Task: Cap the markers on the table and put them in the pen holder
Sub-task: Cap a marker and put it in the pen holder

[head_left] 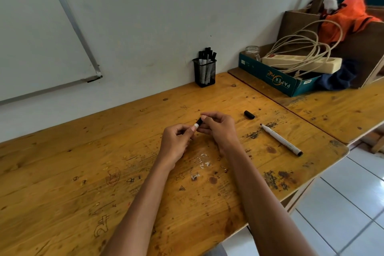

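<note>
Both hands meet over the middle of the wooden table (104,172). My left hand (176,143) grips a white marker body, mostly hidden in the fist. My right hand (218,129) pinches its black cap (200,121), which sits on the marker's end. An uncapped white marker (280,139) lies on the table to the right, tip pointing away from me. A loose black cap (249,114) rests just beyond that tip. The black mesh pen holder (204,74) stands against the wall with several capped markers in it.
A second table (332,110) abuts on the right and carries a green paper box (276,81) with a power strip and coiled cable, a glass jar and cardboard boxes. A whiteboard (31,37) hangs at left. White tiled floor lies beyond the table's right edge.
</note>
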